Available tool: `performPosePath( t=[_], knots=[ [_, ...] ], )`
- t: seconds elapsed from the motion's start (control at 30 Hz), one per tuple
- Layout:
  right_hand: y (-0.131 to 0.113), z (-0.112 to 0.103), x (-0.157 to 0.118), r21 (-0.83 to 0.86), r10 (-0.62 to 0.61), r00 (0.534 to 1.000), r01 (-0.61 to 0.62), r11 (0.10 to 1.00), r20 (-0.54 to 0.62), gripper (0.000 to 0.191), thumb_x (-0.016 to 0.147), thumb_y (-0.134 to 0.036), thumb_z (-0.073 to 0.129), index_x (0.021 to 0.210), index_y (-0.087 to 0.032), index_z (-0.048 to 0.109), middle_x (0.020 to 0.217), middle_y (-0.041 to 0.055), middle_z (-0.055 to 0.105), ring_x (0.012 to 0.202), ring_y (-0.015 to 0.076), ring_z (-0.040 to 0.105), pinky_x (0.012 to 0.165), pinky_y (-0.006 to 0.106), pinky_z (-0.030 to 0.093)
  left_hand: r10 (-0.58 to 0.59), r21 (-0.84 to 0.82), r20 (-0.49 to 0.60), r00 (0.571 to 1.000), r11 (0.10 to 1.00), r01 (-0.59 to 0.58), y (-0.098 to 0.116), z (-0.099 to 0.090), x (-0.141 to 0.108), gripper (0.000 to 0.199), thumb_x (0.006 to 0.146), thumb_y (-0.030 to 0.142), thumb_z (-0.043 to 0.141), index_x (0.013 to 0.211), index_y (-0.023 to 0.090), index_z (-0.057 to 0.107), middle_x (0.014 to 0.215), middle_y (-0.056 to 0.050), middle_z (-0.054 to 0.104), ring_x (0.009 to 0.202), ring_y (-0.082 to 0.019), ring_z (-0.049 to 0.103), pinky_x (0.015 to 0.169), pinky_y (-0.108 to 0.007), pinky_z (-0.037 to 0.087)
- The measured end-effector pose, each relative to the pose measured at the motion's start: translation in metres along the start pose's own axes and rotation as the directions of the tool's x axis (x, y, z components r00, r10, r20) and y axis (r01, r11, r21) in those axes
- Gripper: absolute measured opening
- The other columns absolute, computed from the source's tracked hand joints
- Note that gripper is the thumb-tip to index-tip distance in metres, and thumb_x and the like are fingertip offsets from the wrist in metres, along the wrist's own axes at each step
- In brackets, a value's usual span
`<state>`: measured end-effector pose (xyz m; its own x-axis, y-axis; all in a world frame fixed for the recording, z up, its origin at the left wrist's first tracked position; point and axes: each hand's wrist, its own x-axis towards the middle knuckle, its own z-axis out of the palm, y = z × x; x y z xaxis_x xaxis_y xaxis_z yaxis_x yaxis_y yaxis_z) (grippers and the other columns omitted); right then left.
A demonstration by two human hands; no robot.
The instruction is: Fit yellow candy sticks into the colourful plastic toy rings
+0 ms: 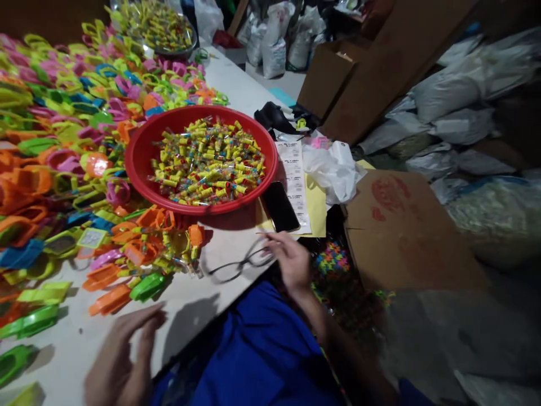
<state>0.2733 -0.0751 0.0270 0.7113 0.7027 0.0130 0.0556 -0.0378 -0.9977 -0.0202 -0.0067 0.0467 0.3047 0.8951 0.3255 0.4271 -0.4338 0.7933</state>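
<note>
A pair of black-framed eyeglasses [241, 263] is pinched at one side by my right hand [291, 260], close to the table's front edge. Just beyond that hand a black phone [279, 206] lies on printed paper. My left hand [127, 352] hangs over the near part of the table, its fingers apart and nothing in them; it is slightly blurred. Nearest to it are an orange plastic toy watch [110, 299] and a green one [147, 286]. Behind the glasses stands a red basin [202, 210] filled with small wrapped yellow candy-like tubes [207, 163].
Many colourful toy watches [63, 129] are heaped across the table's left side. A second bowl of yellow pieces [160, 28] stands at the back. To the right are a white plastic bag [333, 169], a cardboard box [406, 225] and stacked white sacks [456, 84].
</note>
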Motion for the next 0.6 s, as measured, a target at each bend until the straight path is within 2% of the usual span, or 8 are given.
performPosePath(
  t=[0.07, 0.13, 0.2, 0.27, 0.33, 0.43, 0.5, 0.6],
  knots=[
    [0.011, -0.052, 0.022, -0.023, 0.026, 0.991, -0.029, 0.999, -0.134, 0.042, 0.093, -0.057, 0.074, 0.109, -0.019, 0.081, 0.110, 0.0106, 0.077, 0.084, 0.0220, 0.074, 0.083, 0.042, 0.066, 0.069, -0.032, 0.210, 0.975, 0.997, -0.064, 0.001, 0.021, 0.004, 0.021, 0.103, 0.033, 0.063, 0.121, 0.031, 0.075, 0.108, -0.002, 0.080, 0.094, -0.024, 0.078, 0.083, -0.035, 0.064],
    [0.016, -0.103, 0.046, -0.048, 0.043, 0.966, -0.057, 0.997, -0.254, 0.047, 0.085, -0.059, 0.079, 0.106, -0.018, 0.080, 0.104, 0.0108, 0.077, 0.082, 0.0223, 0.073, 0.082, 0.043, 0.066, 0.119, -0.093, 0.392, 0.912, 0.992, -0.089, 0.013, 0.055, 0.013, 0.029, 0.106, 0.034, 0.059, 0.133, 0.032, 0.069, 0.123, -0.007, 0.078, 0.108, -0.026, 0.077, 0.091, -0.038, 0.065],
    [0.019, -0.144, 0.069, -0.079, 0.055, 0.946, -0.084, 0.993, -0.320, 0.050, 0.077, -0.061, 0.082, 0.100, -0.017, 0.079, 0.100, 0.0116, 0.077, 0.080, 0.0230, 0.072, 0.080, 0.044, 0.066, 0.159, -0.112, 0.458, 0.875, 0.986, -0.121, 0.031, 0.098, 0.026, 0.037, 0.107, 0.037, 0.058, 0.144, 0.031, 0.061, 0.133, -0.010, 0.074, 0.119, -0.027, 0.074, 0.102, -0.044, 0.062],
    [0.021, -0.170, 0.090, -0.124, 0.048, 0.940, -0.094, 0.988, -0.337, 0.049, 0.073, -0.059, 0.083, 0.096, -0.017, 0.078, 0.099, 0.0121, 0.077, 0.079, 0.0233, 0.072, 0.081, 0.045, 0.066, 0.211, -0.095, 0.452, 0.867, 0.978, -0.188, 0.054, 0.145, 0.045, 0.051, 0.105, 0.044, 0.061, 0.152, 0.027, 0.054, 0.141, -0.016, 0.069, 0.131, -0.033, 0.068, 0.110, -0.054, 0.057],
    [0.024, -0.183, 0.108, -0.188, 0.028, 0.944, -0.094, 0.978, -0.327, 0.043, 0.074, -0.056, 0.082, 0.091, -0.016, 0.078, 0.093, 0.0109, 0.077, 0.077, 0.0232, 0.071, 0.080, 0.044, 0.065, 0.217, -0.013, 0.468, 0.857, 0.971, -0.238, 0.077, 0.191, 0.067, 0.062, 0.103, 0.048, 0.064, 0.157, 0.020, 0.049, 0.145, -0.024, 0.064, 0.138, -0.039, 0.063, 0.112, -0.058, 0.054],
    [0.028, -0.187, 0.132, -0.316, -0.001, 0.960, -0.091, 0.944, -0.279, 0.030, 0.081, -0.045, 0.076, 0.083, -0.015, 0.077, 0.083, 0.0102, 0.076, 0.073, 0.0235, 0.071, 0.075, 0.040, 0.063, 0.075, 0.245, 0.521, 0.850, 0.941, -0.233, 0.108, 0.244, 0.103, 0.075, 0.103, 0.053, 0.062, 0.163, 0.013, 0.041, 0.152, -0.033, 0.057, 0.137, -0.044, 0.062, 0.110, -0.058, 0.053],
    [0.030, -0.188, 0.145, -0.410, -0.014, 0.969, -0.091, 0.908, -0.246, 0.024, 0.086, -0.037, 0.071, 0.083, -0.014, 0.078, 0.083, 0.0125, 0.077, 0.070, 0.0240, 0.070, 0.071, 0.038, 0.060, -0.042, 0.365, 0.524, 0.851, 0.914, -0.180, 0.122, 0.265, 0.124, 0.076, 0.106, 0.048, 0.059, 0.168, 0.013, 0.033, 0.150, -0.033, 0.058, 0.128, -0.041, 0.069, 0.104, -0.050, 0.057],
    [0.032, -0.194, 0.161, -0.546, -0.064, 0.971, -0.074, 0.834, -0.229, 0.020, 0.086, -0.028, 0.070, 0.094, -0.012, 0.080, 0.090, 0.0175, 0.080, 0.072, 0.0259, 0.071, 0.070, 0.039, 0.058, -0.155, 0.395, 0.535, 0.831, 0.915, -0.083, 0.130, 0.277, 0.144, 0.080, 0.108, 0.044, 0.054, 0.173, 0.014, 0.018, 0.135, -0.028, 0.069, 0.115, -0.036, 0.076, 0.094, -0.043, 0.060]
  ],
)
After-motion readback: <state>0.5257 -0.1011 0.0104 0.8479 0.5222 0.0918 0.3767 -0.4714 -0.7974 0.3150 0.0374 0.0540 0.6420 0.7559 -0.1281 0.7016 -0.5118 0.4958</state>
